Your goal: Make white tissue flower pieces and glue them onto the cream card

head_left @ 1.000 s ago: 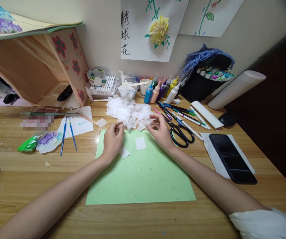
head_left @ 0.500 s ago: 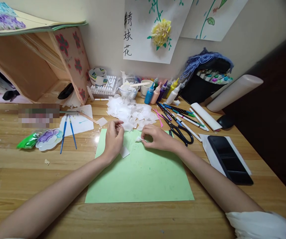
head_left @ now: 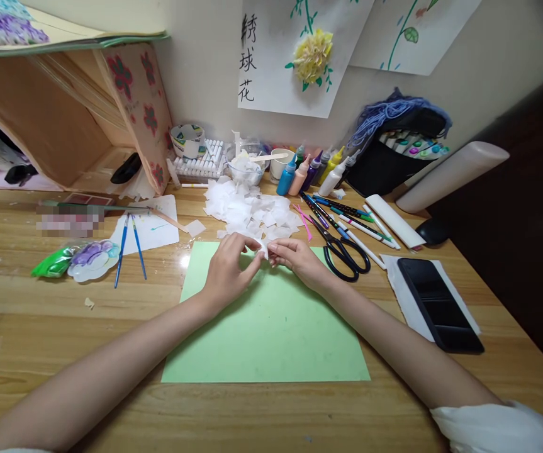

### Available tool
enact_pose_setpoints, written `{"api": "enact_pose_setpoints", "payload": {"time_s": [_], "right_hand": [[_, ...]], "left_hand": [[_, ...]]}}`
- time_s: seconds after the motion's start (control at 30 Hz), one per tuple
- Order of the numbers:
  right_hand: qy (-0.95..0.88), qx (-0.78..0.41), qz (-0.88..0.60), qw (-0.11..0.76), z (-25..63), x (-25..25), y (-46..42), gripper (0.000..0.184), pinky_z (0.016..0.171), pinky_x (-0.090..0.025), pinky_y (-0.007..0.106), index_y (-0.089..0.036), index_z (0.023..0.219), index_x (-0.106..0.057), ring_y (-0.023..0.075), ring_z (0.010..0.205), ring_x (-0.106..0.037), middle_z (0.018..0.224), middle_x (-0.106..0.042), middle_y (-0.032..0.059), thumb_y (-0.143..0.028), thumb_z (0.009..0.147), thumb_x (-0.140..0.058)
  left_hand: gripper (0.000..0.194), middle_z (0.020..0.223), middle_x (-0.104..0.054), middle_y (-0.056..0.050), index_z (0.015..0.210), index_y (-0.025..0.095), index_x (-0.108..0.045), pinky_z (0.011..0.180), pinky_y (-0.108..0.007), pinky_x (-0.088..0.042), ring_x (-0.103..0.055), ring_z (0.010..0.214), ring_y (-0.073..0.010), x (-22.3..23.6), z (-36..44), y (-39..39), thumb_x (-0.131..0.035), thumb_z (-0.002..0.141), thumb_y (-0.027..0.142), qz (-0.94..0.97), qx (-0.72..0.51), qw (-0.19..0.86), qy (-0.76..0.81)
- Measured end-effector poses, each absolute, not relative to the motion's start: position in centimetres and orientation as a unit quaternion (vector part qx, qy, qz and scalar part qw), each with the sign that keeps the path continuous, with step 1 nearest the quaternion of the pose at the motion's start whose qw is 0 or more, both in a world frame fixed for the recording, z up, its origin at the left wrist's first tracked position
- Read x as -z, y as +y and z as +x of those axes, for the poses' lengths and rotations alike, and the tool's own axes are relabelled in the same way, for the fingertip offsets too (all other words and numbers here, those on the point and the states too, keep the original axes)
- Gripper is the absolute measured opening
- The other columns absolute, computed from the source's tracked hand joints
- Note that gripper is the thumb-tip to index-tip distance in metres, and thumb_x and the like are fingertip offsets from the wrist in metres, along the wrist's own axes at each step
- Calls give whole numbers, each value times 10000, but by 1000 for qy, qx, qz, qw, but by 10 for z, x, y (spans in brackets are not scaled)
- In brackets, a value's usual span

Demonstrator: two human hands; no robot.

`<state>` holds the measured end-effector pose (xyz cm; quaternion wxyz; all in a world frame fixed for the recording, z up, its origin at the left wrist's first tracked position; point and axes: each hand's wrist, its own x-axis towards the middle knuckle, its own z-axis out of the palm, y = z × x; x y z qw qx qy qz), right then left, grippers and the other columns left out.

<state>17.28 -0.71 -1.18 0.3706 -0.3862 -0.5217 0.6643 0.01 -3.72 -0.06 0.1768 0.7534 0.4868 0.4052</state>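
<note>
Over the upper part of a green sheet of paper (head_left: 271, 340), my two hands meet at a small white piece of tissue paper (head_left: 264, 250). My left hand (head_left: 231, 267) pinches its left side between thumb and fingers. From the right, my right hand (head_left: 296, 259) closes its fingertips on the same piece. Whether one or two pieces are in the fingers, I cannot tell. Just beyond my fingers lies a loose heap of white paper squares (head_left: 240, 204). Black-handled scissors (head_left: 347, 258) rest to the right of my right hand.
Pens (head_left: 363, 229) and squeeze paint bottles (head_left: 286, 177) lie and stand at the back right, near a glass bowl (head_left: 246, 171). A phone-like black object (head_left: 441, 305) is at the right. Left are two brushes (head_left: 138, 248), a palette (head_left: 94, 261) and a cardboard box (head_left: 136, 116).
My left hand has moved right and my right hand slightly up, bringing their fingertips together at the white piece. The separate white square below my left hand no longer shows on the green sheet.
</note>
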Motion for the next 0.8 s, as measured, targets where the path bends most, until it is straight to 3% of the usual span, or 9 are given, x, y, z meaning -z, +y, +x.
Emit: {"api": "enact_pose_setpoints", "payload": {"time_s": [0.27, 0.4, 0.6, 0.8], "right_hand": [[-567, -626, -388, 370, 174, 11, -10, 192, 630, -416, 247, -175, 788, -718, 98, 605, -509, 673, -624, -6, -353, 729, -674], [-576, -625, -384, 362, 175, 11, -10, 222, 630, -408, 250, -161, 761, -705, 104, 611, -505, 636, -594, -8, -373, 755, -640], [-583, -606, -388, 377, 171, 8, -13, 212, 617, -412, 241, -161, 747, -660, 109, 628, -512, 685, -599, -5, -372, 745, -636], [-568, -548, -431, 437, 163, 13, -17, 234, 580, -405, 232, -174, 726, -578, 105, 620, -490, 701, -556, -10, -381, 696, -683]], "left_hand": [[112, 787, -580, -18, 833, 198, -621, 711, -277, -403, -519, 784, -154, 2, -1, -37, -565, 835, 295, 747, -413, 159, 497], [181, 782, -554, -22, 957, 231, -676, 731, -282, -410, -509, 782, -152, 2, -1, -38, -546, 852, 301, 753, -419, 147, 486], [333, 900, -539, -54, 1104, 253, -637, 768, -312, -419, -494, 864, -182, 2, -1, -39, -606, 799, 381, 784, -390, 140, 463], [229, 807, -570, -31, 840, 212, -664, 724, -281, -413, -519, 802, -159, 2, -2, -35, -472, 884, 331, 722, -421, 241, 494]]}}
